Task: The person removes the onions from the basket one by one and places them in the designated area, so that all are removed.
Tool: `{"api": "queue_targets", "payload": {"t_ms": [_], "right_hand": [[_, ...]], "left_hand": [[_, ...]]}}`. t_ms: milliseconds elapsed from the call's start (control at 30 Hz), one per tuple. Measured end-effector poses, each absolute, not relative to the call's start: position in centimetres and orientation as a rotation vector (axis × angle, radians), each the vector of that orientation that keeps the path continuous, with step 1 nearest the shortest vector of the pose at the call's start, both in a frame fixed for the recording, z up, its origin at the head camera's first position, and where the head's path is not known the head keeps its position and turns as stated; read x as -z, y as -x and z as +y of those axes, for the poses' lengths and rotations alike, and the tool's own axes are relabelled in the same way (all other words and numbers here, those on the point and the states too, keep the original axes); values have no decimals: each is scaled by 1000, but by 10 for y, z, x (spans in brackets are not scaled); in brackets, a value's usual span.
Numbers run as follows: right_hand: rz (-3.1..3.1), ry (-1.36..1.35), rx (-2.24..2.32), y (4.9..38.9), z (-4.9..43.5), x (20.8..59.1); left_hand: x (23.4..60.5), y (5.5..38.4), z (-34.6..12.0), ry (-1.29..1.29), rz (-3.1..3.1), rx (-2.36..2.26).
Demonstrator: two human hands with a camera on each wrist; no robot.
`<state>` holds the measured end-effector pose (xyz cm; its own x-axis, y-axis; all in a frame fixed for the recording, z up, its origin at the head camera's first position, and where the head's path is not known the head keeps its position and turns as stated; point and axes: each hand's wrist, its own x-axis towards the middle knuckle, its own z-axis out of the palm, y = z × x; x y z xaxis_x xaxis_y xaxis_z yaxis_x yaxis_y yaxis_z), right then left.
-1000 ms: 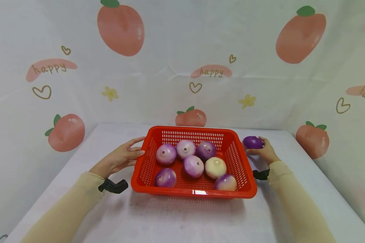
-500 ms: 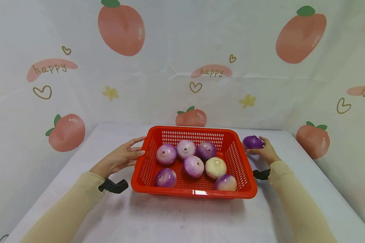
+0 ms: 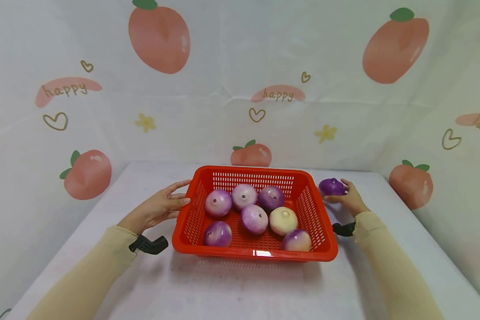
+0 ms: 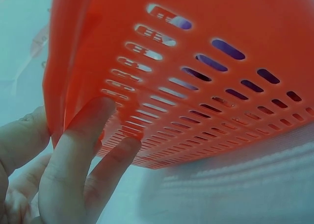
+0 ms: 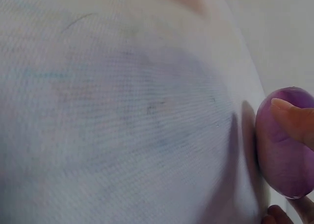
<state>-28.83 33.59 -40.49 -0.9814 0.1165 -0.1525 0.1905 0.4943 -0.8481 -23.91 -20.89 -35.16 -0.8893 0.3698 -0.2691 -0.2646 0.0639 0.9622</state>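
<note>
A red plastic basket (image 3: 255, 254) with slotted walls stands mid-table, holding several onions. Against its left side rests my left hand (image 3: 158, 209), fingers spread. In the left wrist view, straight fingertips touch the basket's outer wall (image 4: 196, 96) just under the rim. My right hand (image 3: 350, 199) holds a dark purple onion (image 3: 332, 187) beyond the basket's right side, its pointed tip upward. Thumb and fingers lie on opposite sides of that onion (image 5: 282, 150) in the right wrist view, where it sits close to the table surface; whether it touches is unclear. Most of the right hand is outside that view.
Inside the basket are purple-and-white onions (image 3: 254, 219) and a pale one (image 3: 283, 221). White cloth covers the table (image 3: 240, 293). A white curtain with fruit prints (image 3: 251, 154) encloses the back and sides. Black wrist mounts (image 3: 149, 245) sit on both sleeves.
The purple onion in my right hand has turned, so its pointed tip now shows at the top. The left hand and the basket have stayed in place.
</note>
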Motion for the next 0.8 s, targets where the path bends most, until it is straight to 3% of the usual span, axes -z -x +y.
{"api": "queue_targets", "payload": {"t_ms": [167, 433, 633, 800], "right_hand": [[2663, -226, 1539, 282, 339, 393], [2662, -7, 1624, 261, 334, 337], [2572, 209, 1735, 235, 308, 295], [2568, 414, 1627, 210, 275, 280]], "left_hand": [[351, 240, -209, -115, 1911, -1860], [351, 242, -209, -130, 1881, -1881], [351, 242, -209, -120, 1866, -1889], [351, 242, -209, -114, 1878, -1875]]}}
